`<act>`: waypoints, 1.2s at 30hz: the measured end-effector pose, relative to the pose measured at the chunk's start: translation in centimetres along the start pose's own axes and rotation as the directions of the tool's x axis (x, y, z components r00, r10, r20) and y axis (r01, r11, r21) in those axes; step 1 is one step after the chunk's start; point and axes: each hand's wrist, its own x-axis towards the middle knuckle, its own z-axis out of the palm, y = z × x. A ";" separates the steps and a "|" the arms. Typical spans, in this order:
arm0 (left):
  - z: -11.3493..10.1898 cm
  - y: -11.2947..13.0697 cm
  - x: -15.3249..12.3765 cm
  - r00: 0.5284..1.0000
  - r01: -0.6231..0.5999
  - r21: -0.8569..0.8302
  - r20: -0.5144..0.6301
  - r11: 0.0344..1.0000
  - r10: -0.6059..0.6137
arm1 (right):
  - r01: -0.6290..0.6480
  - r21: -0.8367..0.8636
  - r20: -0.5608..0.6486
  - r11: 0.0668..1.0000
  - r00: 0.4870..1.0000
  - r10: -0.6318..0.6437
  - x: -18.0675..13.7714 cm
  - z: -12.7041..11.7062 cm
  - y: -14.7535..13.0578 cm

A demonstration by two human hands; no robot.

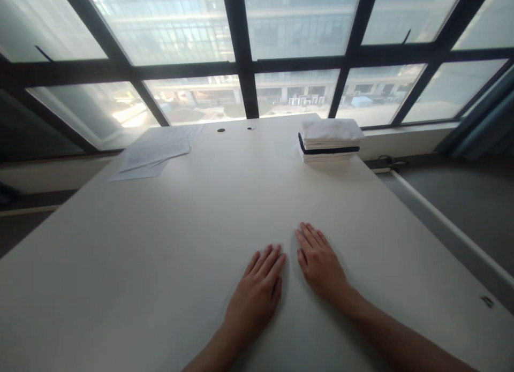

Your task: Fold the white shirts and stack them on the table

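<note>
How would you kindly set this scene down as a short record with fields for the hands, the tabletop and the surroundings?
Left hand: palm down on the white table, holding nothing
Right hand: palm down on the table, holding nothing, fingertips slightly farther forward than the left's
Gap: hands close together, not touching
Far right: stack of folded fabric, mostly white, with a dark layer
Far left: overlapping paper sheets
Right edge: small dark item, unclear
Background: dark-framed windows
</note>
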 end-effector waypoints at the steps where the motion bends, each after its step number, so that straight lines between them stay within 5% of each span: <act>1: 0.1 0.0 0.0 1.000 -0.002 0.014 -0.003 1.000 0.002 | 0.004 -0.002 0.002 1.000 1.000 -0.004 -0.1 0.0 0.0; 21: 0.7 -0.1 0.3 0.999 0.012 0.029 -0.033 1.000 -0.011 | -0.033 0.051 0.004 0.998 0.999 0.033 0.3 -0.6 -0.3; 28: 0.7 -0.3 0.4 0.998 0.018 -0.006 -0.053 1.000 -0.018 | -0.061 0.268 -0.111 0.961 0.989 0.094 0.8 -0.4 0.3; 33: 0.1 -1.0 1.4 0.994 0.060 -0.133 -0.083 0.989 -0.072 | -0.127 0.658 -0.227 0.743 0.906 0.357 3.7 0.2 4.2; 36: -0.5 -2.9 4.1 0.981 0.088 -0.245 -0.148 0.966 -0.127 | -0.160 0.816 -0.260 0.555 0.756 0.600 6.6 0.1 8.7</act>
